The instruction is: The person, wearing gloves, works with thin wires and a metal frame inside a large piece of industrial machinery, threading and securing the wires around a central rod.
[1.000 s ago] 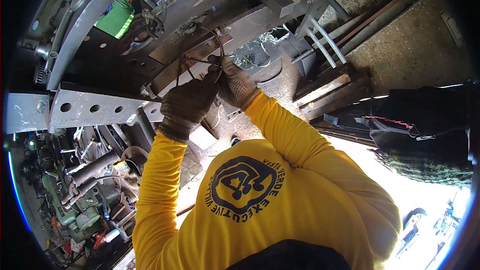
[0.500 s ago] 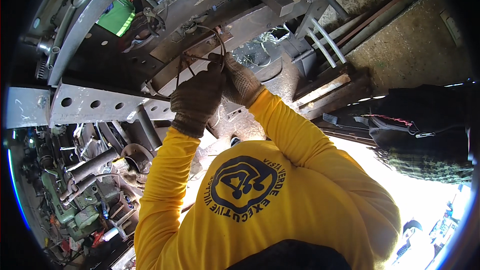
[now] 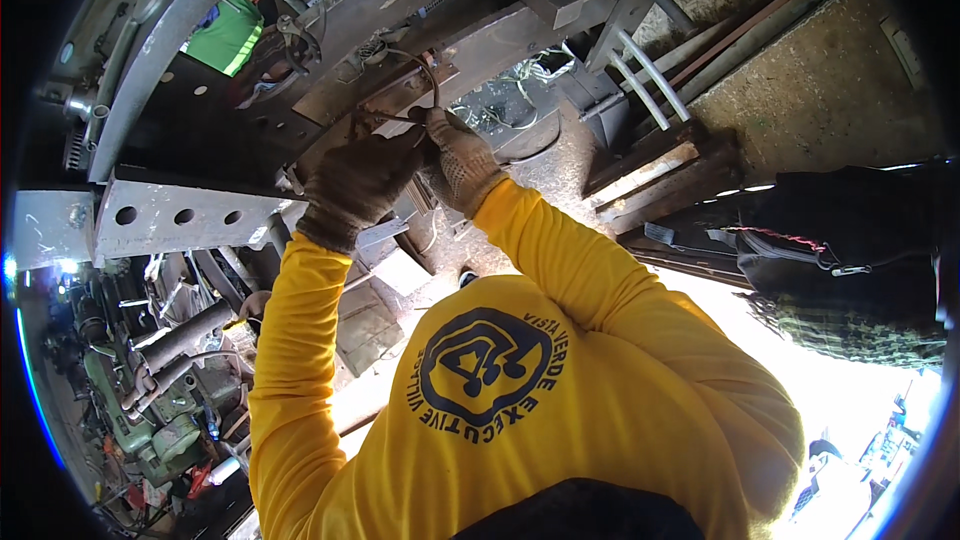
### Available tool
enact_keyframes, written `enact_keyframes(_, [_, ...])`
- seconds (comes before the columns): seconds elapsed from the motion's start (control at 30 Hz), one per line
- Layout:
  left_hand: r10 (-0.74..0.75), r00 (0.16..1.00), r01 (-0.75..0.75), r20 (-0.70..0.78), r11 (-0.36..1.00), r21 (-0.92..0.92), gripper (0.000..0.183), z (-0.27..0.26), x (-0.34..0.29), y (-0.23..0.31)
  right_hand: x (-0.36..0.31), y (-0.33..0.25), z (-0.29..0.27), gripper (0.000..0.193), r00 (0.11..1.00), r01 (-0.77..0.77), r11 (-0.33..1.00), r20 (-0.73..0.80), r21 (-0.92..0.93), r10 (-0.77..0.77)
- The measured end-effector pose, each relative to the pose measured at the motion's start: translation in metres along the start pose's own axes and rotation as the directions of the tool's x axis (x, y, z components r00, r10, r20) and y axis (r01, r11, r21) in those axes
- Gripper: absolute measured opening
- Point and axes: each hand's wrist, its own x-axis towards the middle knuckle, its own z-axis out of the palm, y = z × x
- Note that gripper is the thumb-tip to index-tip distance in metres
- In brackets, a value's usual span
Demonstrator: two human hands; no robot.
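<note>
My left hand (image 3: pixel 358 180), in a brown knit work glove, is closed with its fingertips near the other hand. My right hand (image 3: pixel 463 162), in a lighter dotted glove, is closed in a pinch beside it. Between the fingers of both runs a thin brown cable or rod (image 3: pixel 437 90), which curves up and back over a steel beam. Whether it is wire or solid rod I cannot tell, and the gloves cover the gripped part. Just beyond the hands lies a rusty steel bar (image 3: pixel 420 87) on the beam.
A grey steel plate with round holes (image 3: pixel 205 216) stands left of my left hand. Pliers (image 3: pixel 296 40) and a green cloth-like item (image 3: pixel 225 35) lie far left. Two pale metal rods (image 3: pixel 645 80) stick out at right. Green machinery (image 3: pixel 140 395) stands lower left; a dark bag (image 3: pixel 830 230) hangs right.
My left hand and forearm have moved left, and the glove has tilted outward. My right hand has shifted slightly left. The curved brown strand now shows as a single arc.
</note>
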Motion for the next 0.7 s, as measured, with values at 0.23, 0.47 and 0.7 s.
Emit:
enact_keyframes(0.23, [-0.31,0.923,0.203,0.226,0.894,0.4,0.032,0.005,0.01,0.036,0.004,-0.007,-0.016,0.038,0.964,-0.065,0.992,0.265,0.112,0.033])
enact_keyframes(0.47, [-0.4,0.901,0.34,0.168,0.892,0.299,0.036,0.009,0.019,0.043,0.013,-0.015,-0.021,0.036,0.956,-0.14,0.984,0.274,0.11,0.105])
enact_keyframes(0.7, [-0.257,0.961,0.214,0.101,0.924,0.316,0.036,0.015,0.006,0.025,0.006,-0.01,-0.01,0.035,0.991,-0.063,0.998,0.117,0.016,0.061])
